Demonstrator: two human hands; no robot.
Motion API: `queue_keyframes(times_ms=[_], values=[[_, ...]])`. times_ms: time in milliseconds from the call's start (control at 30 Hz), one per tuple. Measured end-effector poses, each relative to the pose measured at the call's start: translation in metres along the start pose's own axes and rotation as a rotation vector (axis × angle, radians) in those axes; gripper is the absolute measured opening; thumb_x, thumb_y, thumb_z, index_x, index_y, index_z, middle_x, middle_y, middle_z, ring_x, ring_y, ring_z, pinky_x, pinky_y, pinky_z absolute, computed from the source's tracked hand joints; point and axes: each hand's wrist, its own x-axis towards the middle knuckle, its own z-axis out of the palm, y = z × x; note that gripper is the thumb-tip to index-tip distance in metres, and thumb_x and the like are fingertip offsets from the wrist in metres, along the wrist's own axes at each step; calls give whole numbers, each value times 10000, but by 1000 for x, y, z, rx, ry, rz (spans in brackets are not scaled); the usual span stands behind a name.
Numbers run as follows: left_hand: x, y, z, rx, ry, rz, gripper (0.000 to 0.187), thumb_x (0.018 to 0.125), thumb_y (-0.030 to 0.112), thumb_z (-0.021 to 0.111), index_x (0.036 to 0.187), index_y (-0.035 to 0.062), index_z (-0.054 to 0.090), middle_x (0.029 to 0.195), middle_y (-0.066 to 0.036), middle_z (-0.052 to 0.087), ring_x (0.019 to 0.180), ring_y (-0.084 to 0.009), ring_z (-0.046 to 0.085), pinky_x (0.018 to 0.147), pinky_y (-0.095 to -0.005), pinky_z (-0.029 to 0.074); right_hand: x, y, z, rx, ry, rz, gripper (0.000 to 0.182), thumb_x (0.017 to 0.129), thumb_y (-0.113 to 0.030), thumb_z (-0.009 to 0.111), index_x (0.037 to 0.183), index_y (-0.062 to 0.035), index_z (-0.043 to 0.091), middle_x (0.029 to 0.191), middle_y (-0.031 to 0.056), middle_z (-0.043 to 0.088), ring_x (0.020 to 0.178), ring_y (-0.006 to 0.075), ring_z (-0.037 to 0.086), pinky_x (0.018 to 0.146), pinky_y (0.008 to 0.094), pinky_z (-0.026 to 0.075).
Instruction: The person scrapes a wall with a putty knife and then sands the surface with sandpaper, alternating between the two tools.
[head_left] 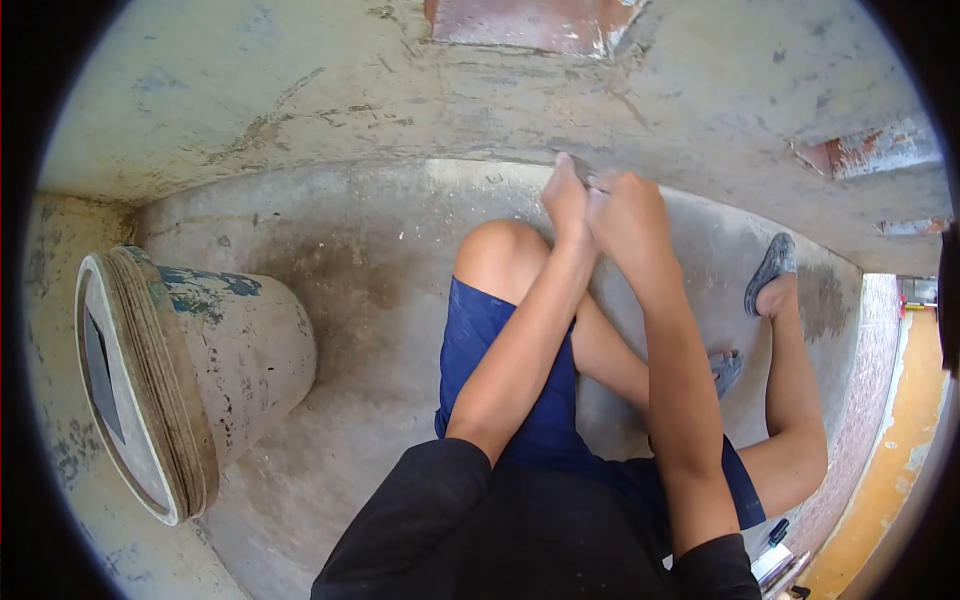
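Note:
Close to the foot of the patchy wall (400,110), both of my hands meet side by side. My left hand (568,200) is closed, its thumb pointing up toward the wall. Beside it my right hand (630,212) is curled into a fist, knuckles toward the wall. A thin, dark-grey edge shows between the two hands, mostly hidden by the fingers; I cannot tell what it is. The wall surface around them is pale green-grey with scrapes and dark streaks.
A paint-stained white bucket (240,350) stands to the left, a dark flat piece (102,375) on its top. My bent knee (500,255) is just below the hands. Reddish recesses (530,25) break the wall above. Small items (775,560) lie at the lower right.

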Motion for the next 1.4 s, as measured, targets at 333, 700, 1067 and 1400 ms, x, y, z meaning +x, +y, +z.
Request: queue_keyframes(times_ms=[333,700,1067,1400], values=[[-22,1,2,-121,-42,-135,379,1032,298,499,794,22,599,746,-32,547,650,-129,500,636,-322,469,-6,-2,-10,-54,-90,55,249,803,-113,608,980,-7,749,937,273,684,898,438,670,827,451,540],[-34,13,19,-171,-156,-146,345,1032,277,505,788,44,580,758,-21,525,692,-122,510,623,-312,449,-5,5,-25,-16,3,27,240,791,-108,612,957,-5,751,950,284,675,897,435,670,834,444,532],[-29,9,13,-112,-144,-149,348,1038,309,492,904,5,596,861,-62,582,810,-158,551,723,-351,468,4,0,-13,-38,-19,19,222,791,-98,602,925,8,745,875,292,672,861,439,674,813,456,536],[-26,21,-1,15,-129,-32,374,1042,318,493,870,9,614,834,-57,595,741,-158,564,688,-332,480,3,-12,-10,7,-82,16,234,797,-85,610,954,40,731,901,305,673,896,452,668,830,449,532]])
